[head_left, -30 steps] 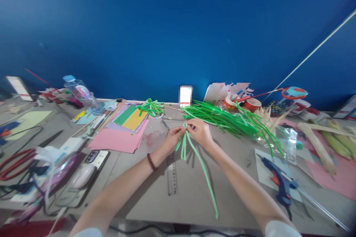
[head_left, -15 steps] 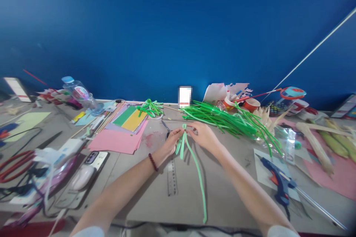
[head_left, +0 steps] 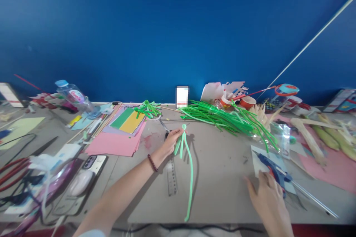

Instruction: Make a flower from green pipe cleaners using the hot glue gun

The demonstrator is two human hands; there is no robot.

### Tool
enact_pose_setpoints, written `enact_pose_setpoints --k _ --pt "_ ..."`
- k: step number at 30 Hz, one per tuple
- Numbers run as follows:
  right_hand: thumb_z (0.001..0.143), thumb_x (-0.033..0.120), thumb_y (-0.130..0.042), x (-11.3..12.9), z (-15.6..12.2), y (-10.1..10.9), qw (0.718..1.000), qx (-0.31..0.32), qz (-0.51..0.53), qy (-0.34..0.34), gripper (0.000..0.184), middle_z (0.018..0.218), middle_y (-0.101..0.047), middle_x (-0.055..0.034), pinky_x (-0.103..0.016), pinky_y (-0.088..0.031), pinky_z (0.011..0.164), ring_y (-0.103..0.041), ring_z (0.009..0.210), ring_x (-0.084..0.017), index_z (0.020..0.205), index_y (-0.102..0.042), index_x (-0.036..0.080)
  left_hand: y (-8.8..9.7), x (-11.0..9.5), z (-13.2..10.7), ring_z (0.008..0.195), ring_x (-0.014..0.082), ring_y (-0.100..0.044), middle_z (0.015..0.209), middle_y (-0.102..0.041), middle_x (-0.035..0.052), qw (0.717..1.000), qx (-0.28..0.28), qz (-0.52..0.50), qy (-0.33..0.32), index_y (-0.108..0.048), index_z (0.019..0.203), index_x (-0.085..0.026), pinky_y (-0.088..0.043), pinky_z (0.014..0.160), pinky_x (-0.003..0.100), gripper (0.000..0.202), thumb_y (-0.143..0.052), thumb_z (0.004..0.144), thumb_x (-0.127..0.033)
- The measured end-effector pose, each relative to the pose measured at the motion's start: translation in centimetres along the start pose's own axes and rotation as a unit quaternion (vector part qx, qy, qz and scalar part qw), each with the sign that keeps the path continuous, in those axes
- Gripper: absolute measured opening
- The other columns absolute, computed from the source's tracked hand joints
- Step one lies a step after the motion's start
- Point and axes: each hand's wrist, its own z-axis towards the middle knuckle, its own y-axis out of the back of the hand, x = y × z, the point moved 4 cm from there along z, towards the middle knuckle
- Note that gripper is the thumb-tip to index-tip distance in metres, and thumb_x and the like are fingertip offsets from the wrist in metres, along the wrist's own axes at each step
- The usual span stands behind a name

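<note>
Head view, as I read it from my station. The left hand [head_left: 170,141] has thumb and fingertips pinched together on the pale green pipe cleaner [head_left: 191,172], just under its small twisted loop at the top. Short strands hang beside the palm. One long strand runs from the pinch toward the near edge of the table [head_left: 217,192] and ends well clear of the fingers. The piece hangs just right of the ruler [head_left: 171,177], which lies flat below the wrist.

The right hand [head_left: 268,198] is well apart from the pipe cleaner, low at the right. Its fingers are spread and hold nothing. Its fingertips lie at the blue glue gun [head_left: 271,166], which rests on a white sheet [head_left: 257,155]; I cannot tell whether they touch it. A heap of darker green pipe cleaners [head_left: 225,118] lies beyond, near the wall.
</note>
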Motion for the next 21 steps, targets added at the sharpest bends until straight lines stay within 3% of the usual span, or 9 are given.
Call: enact_pose_setpoints --k 8,12,17,21 --pt "0.089 0.054 -0.022 1.1 -1.0 0.3 1.0 -0.021 -0.009 -0.019 0.067 0.114 -0.058 -0.0274 -0.045 -0.046 0.085 -0.051 0.11 -0.036 0.11 -0.056 0.0 0.0 0.0 -0.1 0.049 0.0084 -0.052 0.055 -0.058 -0.0004 0.999 0.015 0.021 -0.024 -0.068 0.071 -0.014 -0.037 0.047 0.019 0.032 -0.078 0.06 -0.042" --pt "0.089 0.05 -0.027 1.0 -1.1 0.9 0.999 -0.032 -0.017 -0.009 0.06 0.113 -0.06 -0.0249 -0.043 -0.046 0.084 -0.055 0.106 -0.035 0.111 -0.056 0.002 0.0 0.1 -0.1 0.049 0.0082 -0.053 0.057 -0.059 -0.0003 0.999 0.016 0.026 -0.022 -0.068 0.072 -0.013 -0.038 0.047 0.019 0.034 -0.077 0.061 -0.044" --pt "0.087 0.04 -0.032 -0.3 -0.8 1.6 0.997 -0.049 0.022 0.048 0.043 0.096 -0.067 -0.0169 -0.042 -0.047 0.082 -0.06 0.092 -0.03 0.1 -0.062 0.013 -0.2 -0.1 -0.3 0.048 0.0078 -0.052 0.056 -0.058 -0.0005 0.999 0.012 0.035 -0.016 -0.067 0.071 -0.013 -0.037 0.047 0.019 0.037 -0.078 0.059 -0.046" --pt "0.086 0.035 -0.033 -0.9 -0.9 2.0 0.996 -0.055 0.02 0.062 0.039 0.1 -0.068 -0.0141 -0.043 -0.047 0.078 -0.061 0.09 -0.029 0.096 -0.066 0.015 -0.4 -0.2 -0.5 0.047 0.0077 -0.051 0.055 -0.057 -0.001 0.999 0.013 0.038 -0.015 -0.067 0.07 -0.012 -0.036 0.047 0.019 0.036 -0.078 0.058 -0.044"
